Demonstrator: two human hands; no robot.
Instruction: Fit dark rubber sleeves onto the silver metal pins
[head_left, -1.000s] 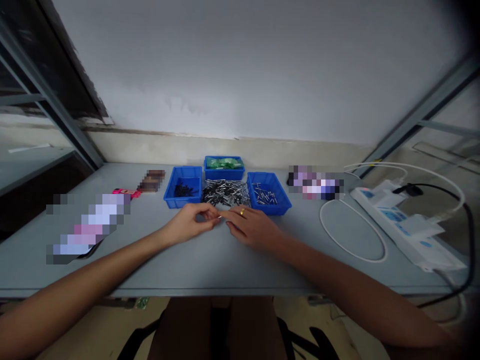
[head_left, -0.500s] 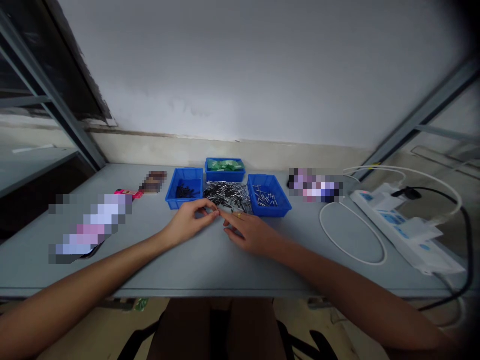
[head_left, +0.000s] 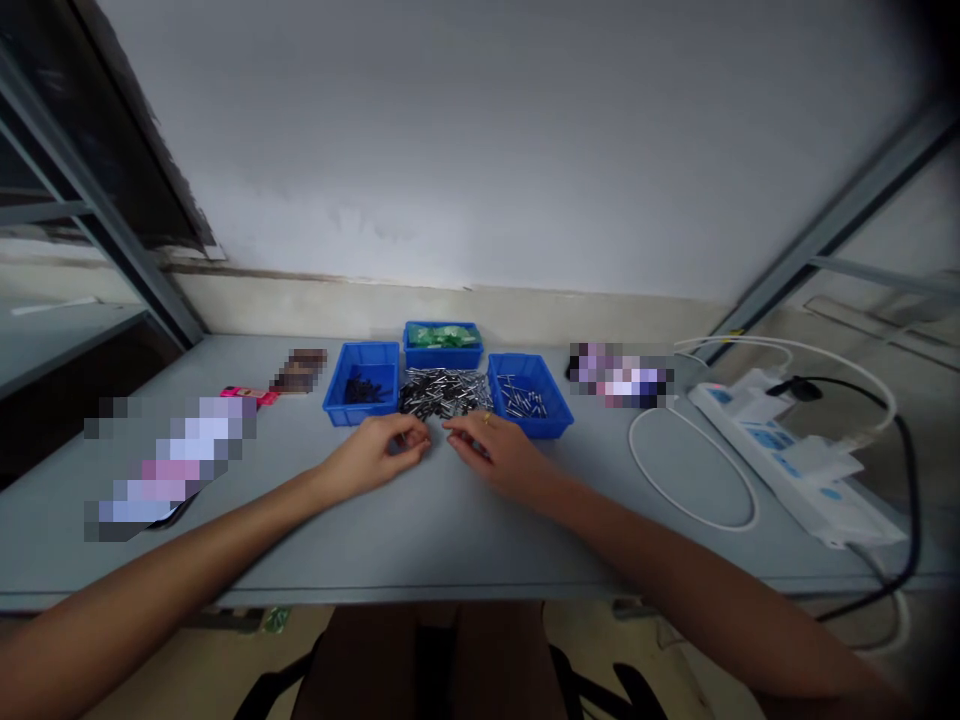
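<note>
A grey counter (head_left: 450, 540) stretches across, with open room along its front edge. A white power strip (head_left: 832, 508) slants down its right side. The left hand (head_left: 375, 450) and right hand (head_left: 504, 455) face each other, slightly apart, fingers loosely curled; whether either pinches anything cannot be told. A left bin (head_left: 364, 414), right bin (head_left: 544, 428) and rear bin (head_left: 442, 356), all blue, hem in a pile of slim metal pins (head_left: 446, 392) just beyond the fingertips, wider side to side, its pins pointing every way.

Workshop — grey bench (head_left: 450, 540), blue bins (head_left: 442, 357), heaped small metal parts (head_left: 444, 390)
</note>
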